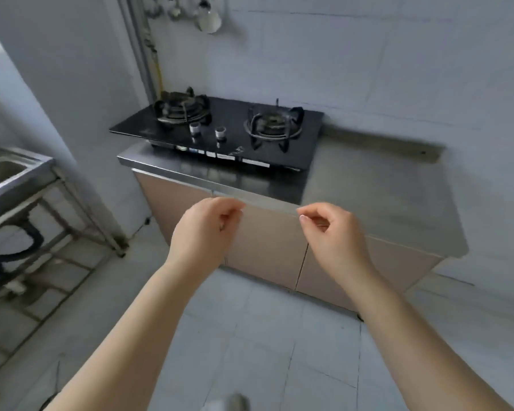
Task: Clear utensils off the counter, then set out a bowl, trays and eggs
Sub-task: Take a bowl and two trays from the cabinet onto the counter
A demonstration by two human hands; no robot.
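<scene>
Hovering before the counter (383, 185), both hands empty.
Left hand (204, 232) and right hand (334, 234) are loosely curled, gripping nothing, level with the steel front edge. Gas stove (220, 129) sits on the counter's left part; utensils (190, 13) hang on the wall above.

A black gas stove (220, 132) sits at twelve o'clock. A steel sink (9, 176) stands at nine. Ladles (209, 17) hang on the wall above.

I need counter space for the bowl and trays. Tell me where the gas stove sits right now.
In the head view the gas stove sits on the left part of the steel counter, against the tiled wall, beyond both hands; the sink stands off to its left.
</scene>
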